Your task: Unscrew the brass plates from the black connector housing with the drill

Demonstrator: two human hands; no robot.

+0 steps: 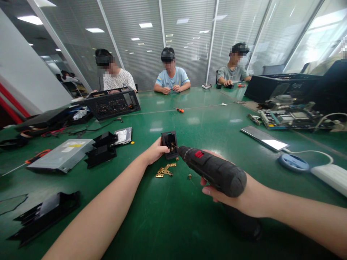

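My left hand (157, 151) is closed on the near left side of a small black box-shaped part (170, 139), its thumb reaching over the open face. Brass-coloured metal shows inside that part. In my right hand (217, 191) is a black cordless drill (211, 168) with a red switch on top. The drill's bit points left into the open black part; whether it touches a screw I cannot tell. Several small brass plates (166, 170) lie on the table just below the part. A loose screw (190, 176) lies to their right.
On the left are a silver drive (61, 155), black brackets (101, 155), a hard drive (124, 136) and a black case (112, 104). A power bank (262, 138), blue round object (293, 162) and circuit board (292, 117) lie right. A screwdriver (179, 110) lies ahead; several people sit across the green table.
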